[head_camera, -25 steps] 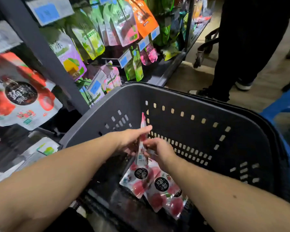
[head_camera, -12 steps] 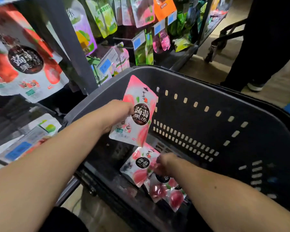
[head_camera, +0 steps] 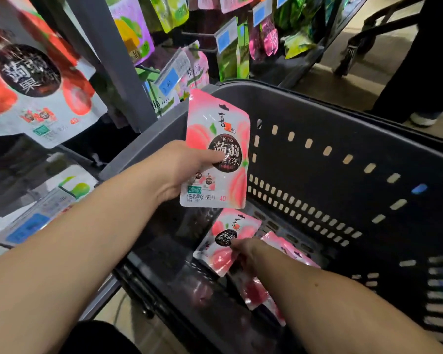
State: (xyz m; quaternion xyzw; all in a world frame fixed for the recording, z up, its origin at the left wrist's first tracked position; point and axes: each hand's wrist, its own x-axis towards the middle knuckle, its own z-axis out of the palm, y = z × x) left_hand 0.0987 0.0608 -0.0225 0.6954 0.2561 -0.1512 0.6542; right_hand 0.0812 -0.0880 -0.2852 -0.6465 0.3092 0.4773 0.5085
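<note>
The left hand [head_camera: 187, 167] grips a pink pouch [head_camera: 228, 146], thumb across its front and fingers behind. This raised pouch stands nearly upright, print facing the camera, in the air over the left part of the dark basket [head_camera: 343, 139], just inside its left wall and well above the bottom. The right hand [head_camera: 246, 254] is down in the basket, its fingers curled on the right edge of a second pouch [head_camera: 220, 238] of the same kind. That pouch is tilted, its top toward the far wall and its lower corner near the bottom of the basket. It sits directly below the raised pouch and apart from it. More pink pouches [head_camera: 256, 295] lie on the bottom of the basket, partly hidden under the right forearm, and one of them [head_camera: 287, 247] shows just right of the right hand. To the left of the basket stands a grey rack post [head_camera: 108, 54]. A large red pouch [head_camera: 36, 85] hangs left of it, and green, purple and pink packs with blue price tags [head_camera: 169, 77] hang to its right and further off. At the far right a dark trouser leg [head_camera: 425, 72] and a shoe [head_camera: 422, 118] of another person stand on the floor.
</note>
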